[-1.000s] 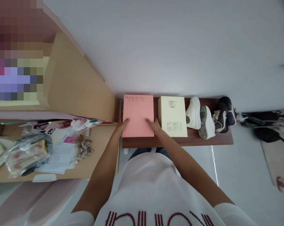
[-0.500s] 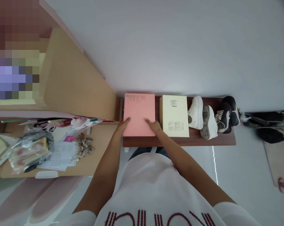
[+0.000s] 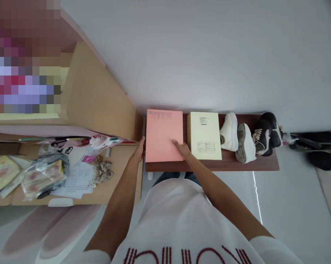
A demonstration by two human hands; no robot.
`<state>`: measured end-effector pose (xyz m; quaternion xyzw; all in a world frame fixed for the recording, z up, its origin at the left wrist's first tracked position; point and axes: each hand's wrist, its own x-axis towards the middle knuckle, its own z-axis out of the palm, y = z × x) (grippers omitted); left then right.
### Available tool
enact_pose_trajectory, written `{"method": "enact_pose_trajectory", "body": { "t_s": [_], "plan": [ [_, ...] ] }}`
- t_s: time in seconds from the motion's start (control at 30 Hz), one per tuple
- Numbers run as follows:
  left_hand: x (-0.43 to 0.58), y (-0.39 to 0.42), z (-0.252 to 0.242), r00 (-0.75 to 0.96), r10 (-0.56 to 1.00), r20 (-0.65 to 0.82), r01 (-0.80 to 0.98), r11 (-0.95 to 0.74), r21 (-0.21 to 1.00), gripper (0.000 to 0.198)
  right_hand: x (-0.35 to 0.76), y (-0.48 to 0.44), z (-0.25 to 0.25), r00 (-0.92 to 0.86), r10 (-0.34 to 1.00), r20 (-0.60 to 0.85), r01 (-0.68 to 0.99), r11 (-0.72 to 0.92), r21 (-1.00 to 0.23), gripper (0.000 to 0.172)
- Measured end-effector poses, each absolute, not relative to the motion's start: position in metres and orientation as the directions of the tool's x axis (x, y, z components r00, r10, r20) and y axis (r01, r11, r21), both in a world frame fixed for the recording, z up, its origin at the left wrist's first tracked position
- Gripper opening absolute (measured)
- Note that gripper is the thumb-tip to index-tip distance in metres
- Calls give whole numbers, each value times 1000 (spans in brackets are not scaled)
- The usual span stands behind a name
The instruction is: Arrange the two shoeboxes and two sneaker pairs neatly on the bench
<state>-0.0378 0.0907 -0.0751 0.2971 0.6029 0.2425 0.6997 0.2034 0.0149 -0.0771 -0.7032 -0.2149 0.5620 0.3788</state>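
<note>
Your left hand (image 3: 139,150) cups the edge of the pink folder (image 3: 164,134), and your right hand (image 3: 183,149) lies flat on its cover, seemingly to steady it on the worktop (image 3: 231,165), just beside the cream folder (image 3: 204,135).

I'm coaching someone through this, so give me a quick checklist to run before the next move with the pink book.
1. Left hand at the left edge of the pink book: contact ok; firmness of grip cannot tell.
2. Right hand on the cover near the book's near right corner: ok.
3. Book lying flat on the dark wooden bench: ok.
4. Gap to the cream book: ok, they do not touch.
5. Anything beneath the pink book: cannot tell, hidden.
</note>
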Motion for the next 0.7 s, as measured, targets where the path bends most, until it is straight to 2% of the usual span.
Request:
{"method": "enact_pose_trajectory", "body": {
  "t_s": [0.1,0.2,0.33,0.4,0.53,0.7],
  "plan": [
    [-45,83,-67,150,672,-725,-77,739,669,71,207,13,-70,253,759,-600,-148,-582,-799,77],
    [-50,74,-58,218,614,-759,-134,789,600,65,209,11,-65,211,818,-534,-138,-516,-845,81],
    [-56,67,-47,282,561,-779,-162,828,537,55,204,5,-62,254,862,-438,-14,-449,-893,105],
    [-57,68,-41,262,582,-770,-156,813,562,52,197,1,-60,274,860,-430,80,-466,-881,110],
    [-52,72,-23,214,676,-705,-87,732,676,57,181,-2,-50,225,855,-467,179,-507,-843,102],
    [-35,77,2,192,787,-586,46,590,806,74,164,8,-34,19,917,-398,30,-398,-917,101]
  ]
}}
